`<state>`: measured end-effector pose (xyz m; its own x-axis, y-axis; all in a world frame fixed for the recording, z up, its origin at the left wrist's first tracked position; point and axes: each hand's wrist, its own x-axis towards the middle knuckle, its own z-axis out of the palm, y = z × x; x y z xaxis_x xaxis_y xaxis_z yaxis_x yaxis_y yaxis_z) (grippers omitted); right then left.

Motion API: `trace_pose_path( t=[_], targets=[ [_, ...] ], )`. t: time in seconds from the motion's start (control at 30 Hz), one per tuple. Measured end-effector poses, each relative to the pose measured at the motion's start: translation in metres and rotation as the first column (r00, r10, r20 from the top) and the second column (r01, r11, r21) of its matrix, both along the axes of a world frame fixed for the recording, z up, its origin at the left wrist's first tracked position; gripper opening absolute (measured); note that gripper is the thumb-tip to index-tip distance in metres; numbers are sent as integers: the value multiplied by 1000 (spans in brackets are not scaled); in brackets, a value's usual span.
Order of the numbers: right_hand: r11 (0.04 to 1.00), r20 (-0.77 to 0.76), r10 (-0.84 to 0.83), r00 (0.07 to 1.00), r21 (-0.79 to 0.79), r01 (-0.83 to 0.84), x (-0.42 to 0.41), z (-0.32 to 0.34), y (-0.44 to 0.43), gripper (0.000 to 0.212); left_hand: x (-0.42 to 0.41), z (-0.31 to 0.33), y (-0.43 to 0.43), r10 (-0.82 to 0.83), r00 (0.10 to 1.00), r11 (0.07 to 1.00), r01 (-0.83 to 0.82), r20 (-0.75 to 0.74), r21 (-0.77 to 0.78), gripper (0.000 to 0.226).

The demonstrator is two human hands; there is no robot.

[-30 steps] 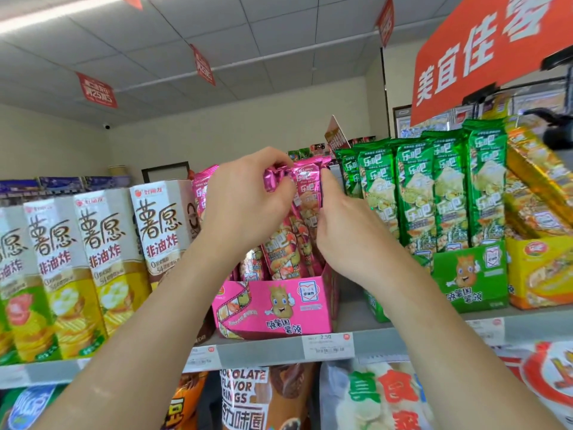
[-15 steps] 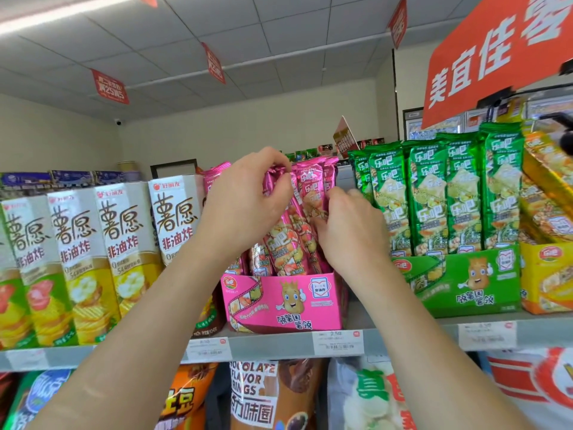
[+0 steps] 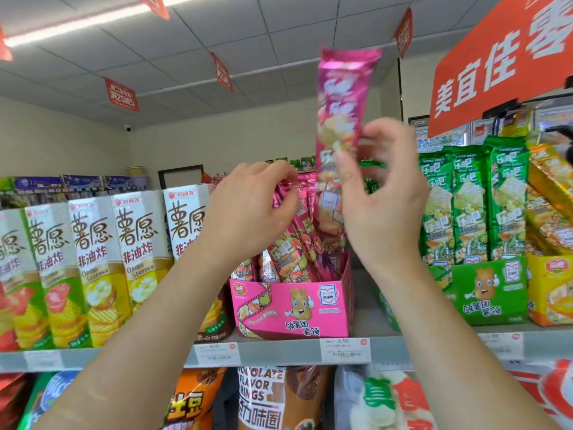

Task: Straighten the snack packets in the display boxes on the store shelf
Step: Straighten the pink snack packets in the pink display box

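One pink packet (image 3: 341,97) aloft in right hand (image 3: 384,200); left hand (image 3: 248,212) grips packets (image 3: 291,252) in box (image 3: 291,308).

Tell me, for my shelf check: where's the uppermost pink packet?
Head view, centre-right: the pink packet is pinched upright in the right hand, high over the pink display box, left of the green packets.

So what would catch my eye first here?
A tall pink packet stands out, held upright by the right hand over the pink display box at mid-shelf. The left hand grips the tops of the boxed packets; a big red sign hangs upper right.
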<state>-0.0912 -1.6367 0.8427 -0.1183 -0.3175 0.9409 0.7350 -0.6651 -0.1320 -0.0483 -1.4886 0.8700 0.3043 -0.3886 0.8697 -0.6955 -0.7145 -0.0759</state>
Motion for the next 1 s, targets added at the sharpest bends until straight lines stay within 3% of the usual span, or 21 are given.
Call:
trace_pose_path(
  t=[0.1, 0.17, 0.23, 0.33, 0.4, 0.5, 0.63, 0.67, 0.73, 0.8, 0.9, 1.0],
  targets=[
    [985, 183, 163, 969, 33, -172, -11, 4, -5, 28, -2, 4, 2, -43, 997, 999, 42, -64, -23, 29],
    [957, 185, 269, 945, 55, -283, -17, 0, -8, 25, -4, 7, 1, -81, 991, 995, 74, -109, -68, 26],
    [905, 77, 404, 912, 110, -410, -24, -7, -12, 20, -8, 9, -1, -88, 992, 991, 78, -87, -109, 21],
    [817, -208, 576, 791, 194, -543, -36, -22, -18, 13, -17, 9, -5, -89, 994, 975, 102, 70, -199, 21],
    [814, -356, 577, 736, 172, -555, -42, -36, -22, 14, -29, 3, -9, -216, 967, 919, 247, 132, -308, 25],
    [790, -439, 590, 678, 143, -596, -51, -57, -26, 21, -48, -12, -22, -498, 867, 775, 461, 32, -432, 31],
    [762, -479, 620, 621, 177, -624, -67, -79, -32, 31, -62, -34, -41, -665, 738, 651, 500, -113, -571, 12],
    [746, -501, 633, 590, 193, -637, -71, -84, -35, 32, -65, -41, -45, -690, 714, 613, 492, -116, -618, 18],
    [695, -604, 646, 467, 211, -687, -81, -97, -43, 36, -70, -56, -53, -705, 702, 563, 471, -97, -679, 29],
    [638, -721, 631, 285, 274, -720, -94, -112, -52, 35, -76, -67, -59, -711, 701, 515, 458, -62, -724, 29],
    [533, -741, 670, 41, 443, -721, -112, -138, -65, 48, -81, -81, -64, -721, 693, 412, 431, 2, -803, 28],
    [520, -694, 720, 3, 536, -665, -122, -160, -74, 64, -87, -100, -73, -718, 696, 330, 356, 13, -875, 24]
  ],
)
